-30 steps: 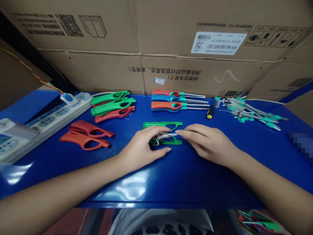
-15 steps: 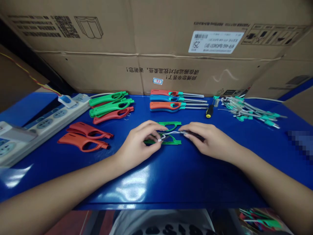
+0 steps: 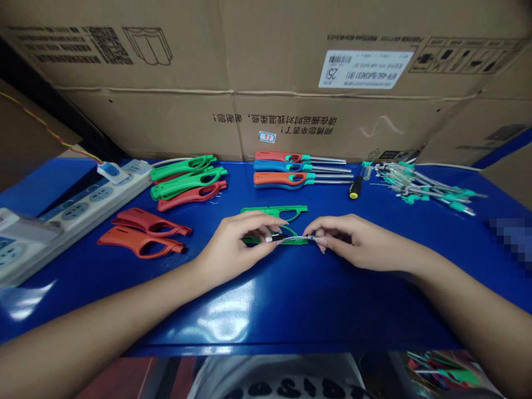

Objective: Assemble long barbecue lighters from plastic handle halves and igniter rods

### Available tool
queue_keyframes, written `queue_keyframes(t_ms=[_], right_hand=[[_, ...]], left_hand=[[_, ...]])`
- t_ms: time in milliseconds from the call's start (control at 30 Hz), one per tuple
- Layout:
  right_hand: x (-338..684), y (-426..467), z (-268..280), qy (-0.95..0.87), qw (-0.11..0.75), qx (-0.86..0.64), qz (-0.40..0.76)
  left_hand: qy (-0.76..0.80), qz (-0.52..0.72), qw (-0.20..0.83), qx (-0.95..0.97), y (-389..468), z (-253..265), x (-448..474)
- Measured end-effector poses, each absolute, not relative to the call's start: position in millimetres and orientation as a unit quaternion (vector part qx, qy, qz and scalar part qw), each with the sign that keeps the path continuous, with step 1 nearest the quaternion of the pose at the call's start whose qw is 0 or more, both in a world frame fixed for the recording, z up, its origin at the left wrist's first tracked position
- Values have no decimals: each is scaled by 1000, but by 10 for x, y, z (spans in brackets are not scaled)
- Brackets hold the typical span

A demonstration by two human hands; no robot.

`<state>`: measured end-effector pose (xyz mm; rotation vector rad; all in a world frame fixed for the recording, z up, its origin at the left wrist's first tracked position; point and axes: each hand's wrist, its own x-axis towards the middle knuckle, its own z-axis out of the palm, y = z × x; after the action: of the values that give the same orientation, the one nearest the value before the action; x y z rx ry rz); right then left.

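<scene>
My left hand [image 3: 239,241] pinches a small black-and-white igniter [image 3: 276,238] between thumb and fingers. From it a thin pale wire [image 3: 295,238] runs across to my right hand [image 3: 361,241]. The thumb and fingertips of that hand close on the wire's other end, where a small metallic bit shows; the rest is hidden. Just beyond the fingers lies one green lighter casing half [image 3: 272,210], with a hollow handle and a trigger loop. A second green casing half [image 3: 301,241] lies nearer, partly covered by my left hand and the igniter.
Assembled lighters [image 3: 278,180] lie at the back. A black-and-yellow screwdriver [image 3: 355,188] and a pile of metal tubes with teal parts [image 3: 415,185] are on the right. Green and red casings [image 3: 189,183], orange and red casings [image 3: 141,241] and a power strip [image 3: 89,208] are left. A cardboard box [image 3: 282,105] stands behind.
My right hand has lowered slightly toward me, and the dark, slim part beneath its fingers no longer shows. The wire is now straighter and nearer, and the igniter's black body has come into view.
</scene>
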<state>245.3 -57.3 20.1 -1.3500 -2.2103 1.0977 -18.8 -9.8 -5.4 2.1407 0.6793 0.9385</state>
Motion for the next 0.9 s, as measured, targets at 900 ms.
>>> queue_keyframes(t_ms=[900], right_hand=[[2430,-534,30,-802,246,-482,254]], left_hand=[[250,289,170,908,37,-38,-294]])
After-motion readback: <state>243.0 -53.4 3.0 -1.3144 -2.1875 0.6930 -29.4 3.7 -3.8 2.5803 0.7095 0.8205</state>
